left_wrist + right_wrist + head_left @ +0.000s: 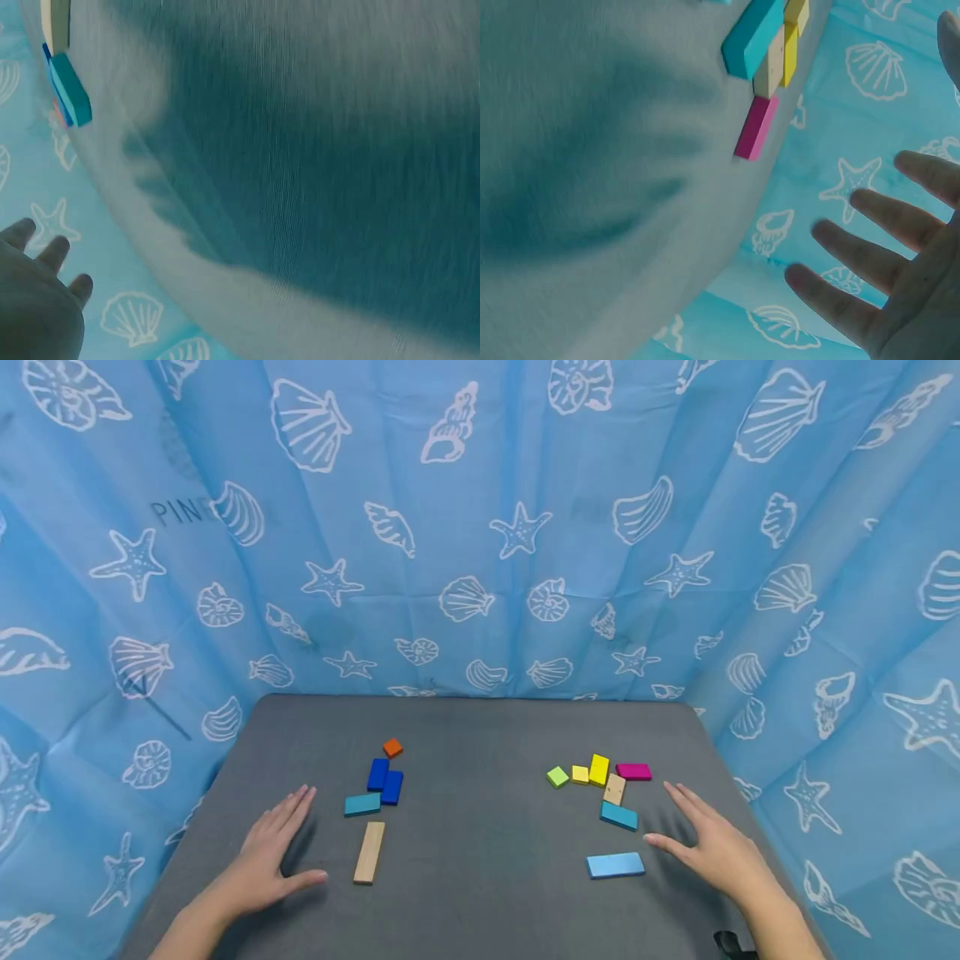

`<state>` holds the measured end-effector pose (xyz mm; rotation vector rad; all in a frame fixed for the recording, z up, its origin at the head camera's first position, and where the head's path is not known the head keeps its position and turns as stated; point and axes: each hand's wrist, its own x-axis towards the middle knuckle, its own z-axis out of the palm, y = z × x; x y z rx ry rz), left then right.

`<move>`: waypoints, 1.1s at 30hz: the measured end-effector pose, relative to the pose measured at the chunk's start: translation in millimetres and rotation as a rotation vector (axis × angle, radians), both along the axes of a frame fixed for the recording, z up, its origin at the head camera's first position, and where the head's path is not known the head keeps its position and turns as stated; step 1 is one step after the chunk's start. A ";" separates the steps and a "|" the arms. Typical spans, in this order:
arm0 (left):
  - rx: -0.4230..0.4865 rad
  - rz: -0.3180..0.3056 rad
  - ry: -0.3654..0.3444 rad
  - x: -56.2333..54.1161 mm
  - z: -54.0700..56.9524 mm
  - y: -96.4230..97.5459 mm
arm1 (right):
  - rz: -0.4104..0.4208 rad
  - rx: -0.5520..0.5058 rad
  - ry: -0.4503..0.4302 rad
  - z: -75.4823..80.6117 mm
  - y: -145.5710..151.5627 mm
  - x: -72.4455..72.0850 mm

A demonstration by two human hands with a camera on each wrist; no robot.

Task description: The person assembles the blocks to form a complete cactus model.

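"One big blue curtain (465,510) hangs behind the gray table (480,868). Where are the hands?"

"Over the table, far apart. Your left hand (266,857) and your right hand (716,852) both have their fingers stretched out, and they hold nothing."

"What lies by the left one?"

"The long wooden block (369,853), just to the right of your left thumb. Its long way points away from you, and its far end leans a little right. Your left hand is much nearer to it."

"And by the right one?"

"The light blue block (615,866), just left of your right thumb and a bit closer to you. Its long way goes side to side."

"What else?"

"Past the wooden one, you have a teal block (363,805), two dark blue blocks (378,774) and a little orange block (393,748). Past the light blue one are blue-green, pink, yellow, tan and green blocks (557,777)."

"Any box or cup?"

"None that I can see. Your blocks just lie on the table."
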<state>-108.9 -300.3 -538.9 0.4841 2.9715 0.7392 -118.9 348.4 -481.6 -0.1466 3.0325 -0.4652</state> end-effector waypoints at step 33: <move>0.046 -0.070 -0.376 -27.1 -21.4 62.2 | -0.403 -0.078 -0.197 -65.8 -87.2 24.8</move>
